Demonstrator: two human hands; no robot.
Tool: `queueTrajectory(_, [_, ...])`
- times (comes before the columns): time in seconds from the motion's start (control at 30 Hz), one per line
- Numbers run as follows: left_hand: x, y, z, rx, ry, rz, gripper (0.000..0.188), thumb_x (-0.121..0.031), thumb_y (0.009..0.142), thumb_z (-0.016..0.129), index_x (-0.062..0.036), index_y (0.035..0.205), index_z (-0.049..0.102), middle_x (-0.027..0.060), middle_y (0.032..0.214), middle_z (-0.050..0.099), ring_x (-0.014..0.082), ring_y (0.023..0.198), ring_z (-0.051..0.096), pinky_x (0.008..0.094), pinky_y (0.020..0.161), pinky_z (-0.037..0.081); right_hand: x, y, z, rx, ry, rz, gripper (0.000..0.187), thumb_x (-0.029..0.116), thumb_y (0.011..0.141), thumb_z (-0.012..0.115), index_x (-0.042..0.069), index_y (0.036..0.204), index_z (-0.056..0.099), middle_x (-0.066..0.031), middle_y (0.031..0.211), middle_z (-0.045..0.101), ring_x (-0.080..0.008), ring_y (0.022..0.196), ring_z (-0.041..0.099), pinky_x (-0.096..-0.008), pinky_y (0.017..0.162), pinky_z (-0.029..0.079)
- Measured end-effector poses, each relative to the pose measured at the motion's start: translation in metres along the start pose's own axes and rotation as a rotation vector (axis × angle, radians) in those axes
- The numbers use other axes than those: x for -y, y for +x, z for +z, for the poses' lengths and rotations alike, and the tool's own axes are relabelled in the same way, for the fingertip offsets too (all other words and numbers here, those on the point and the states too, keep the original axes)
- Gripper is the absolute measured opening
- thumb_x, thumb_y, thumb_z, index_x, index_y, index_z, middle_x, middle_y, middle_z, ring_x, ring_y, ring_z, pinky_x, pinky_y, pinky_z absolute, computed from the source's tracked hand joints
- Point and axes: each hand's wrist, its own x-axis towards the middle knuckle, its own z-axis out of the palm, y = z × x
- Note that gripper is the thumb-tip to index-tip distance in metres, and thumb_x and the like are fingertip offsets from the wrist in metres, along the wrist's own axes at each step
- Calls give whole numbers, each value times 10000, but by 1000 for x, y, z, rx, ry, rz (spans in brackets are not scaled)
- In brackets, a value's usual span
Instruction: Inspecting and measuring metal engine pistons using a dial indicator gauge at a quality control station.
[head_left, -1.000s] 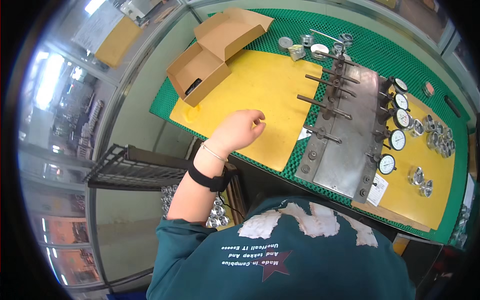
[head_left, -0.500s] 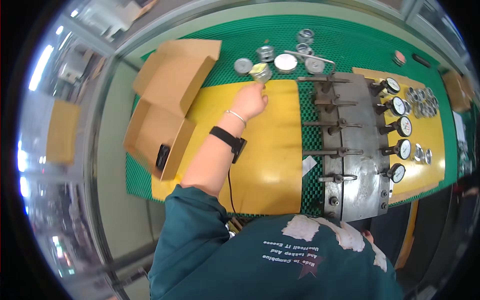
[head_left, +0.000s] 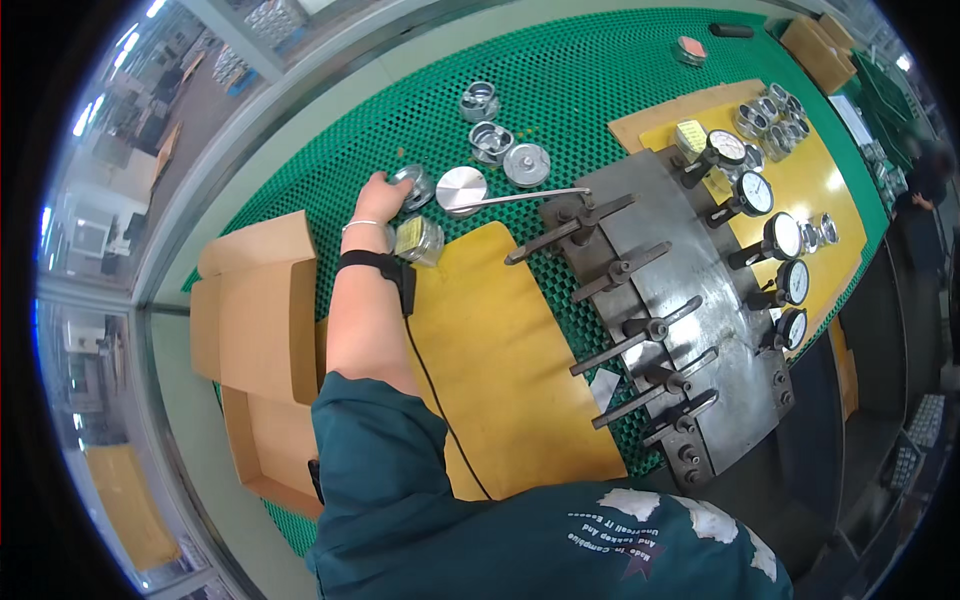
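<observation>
My left arm stretches out over the work mat, and my left hand is at a silver metal piston, its fingers closed on the near-left edge. Just below that hand sits a clear-sided round part with a yellow label on top. To the right lie a flat shiny disc-topped piston and another with a ringed face. Two more pistons stand behind them, an open one and a farther one. My right hand is out of sight.
A steel fixture plate with several clamp levers and dial gauges stands at right. An opened cardboard box is at left. A yellow sheet covers the green mesh mat. Several small metal parts stand beyond the gauges.
My left hand has moved past the yellow-labelled part to the piston behind it and closed there. The whole view has turned and shifted, with the fixture now slanting.
</observation>
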Motion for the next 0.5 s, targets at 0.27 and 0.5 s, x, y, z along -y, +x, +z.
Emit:
queueTrajectory(0.27, [-17, -7, 9, 198, -190, 57, 889, -392, 668, 803, 81, 1326, 438, 211, 1232, 593, 286, 1116, 592, 349, 932, 466, 53, -13, 17, -36, 306, -84, 200, 175, 822, 643, 48, 976, 661, -145, 818, 684, -240, 773, 674, -347, 708, 523])
queueTrajectory(0.5, [-5, -53, -34, -67, -531, 336, 628, -175, 696, 765, 13, 1228, 489, 140, 1103, 609, 229, 1018, 612, 327, 882, 485, 96, -33, 3, 5, 164, -207, 212, 192, 825, 643, 54, 986, 657, -130, 847, 692, -254, 814, 682, -350, 736, 529])
